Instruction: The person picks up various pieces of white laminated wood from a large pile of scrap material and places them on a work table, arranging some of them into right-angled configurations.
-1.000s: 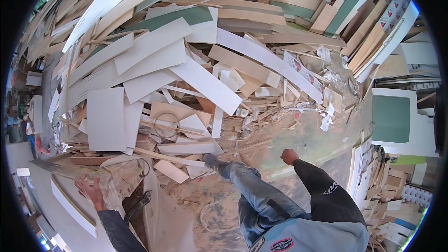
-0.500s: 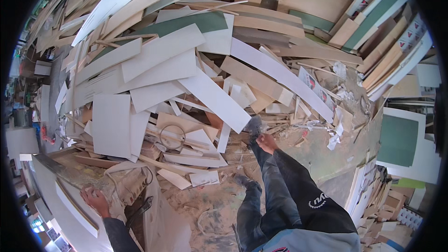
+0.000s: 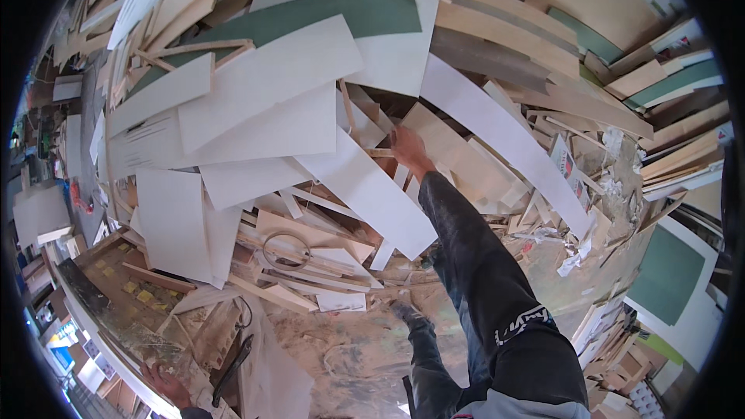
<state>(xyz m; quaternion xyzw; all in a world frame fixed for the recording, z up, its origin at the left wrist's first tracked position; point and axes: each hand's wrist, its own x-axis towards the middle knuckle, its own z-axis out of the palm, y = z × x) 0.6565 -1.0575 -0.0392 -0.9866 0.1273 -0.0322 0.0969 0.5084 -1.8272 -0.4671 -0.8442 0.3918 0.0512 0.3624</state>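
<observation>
My right hand (image 3: 409, 151) reaches into the heap of scrap panels, at the left edge of a tan wooden board (image 3: 442, 140). Its fingers look curled, and what they hold, if anything, is hidden. A narrow wood strip (image 3: 379, 153) lies just left of the knuckles. Below that hand a long white board (image 3: 372, 194) slants across the pile. At the lower left, my left hand (image 3: 165, 384) lies with fingers spread on the edge of a dusty bench (image 3: 116, 318), holding nothing. A dark curved bar (image 3: 233, 371) is just right of it.
White panels (image 3: 268, 93) and a green one (image 3: 310, 15) overlap across the heap. A long curved white strip (image 3: 504, 136) lies to the right. A wire ring (image 3: 286, 250) sits among offcuts. Plastic sheeting (image 3: 272, 365) hangs beside the bench. Sawdust covers the floor (image 3: 349, 349).
My right hand has moved from beside my leg up and forward into the heap. My left hand has shifted down along the bench edge. The view has come closer to the pile.
</observation>
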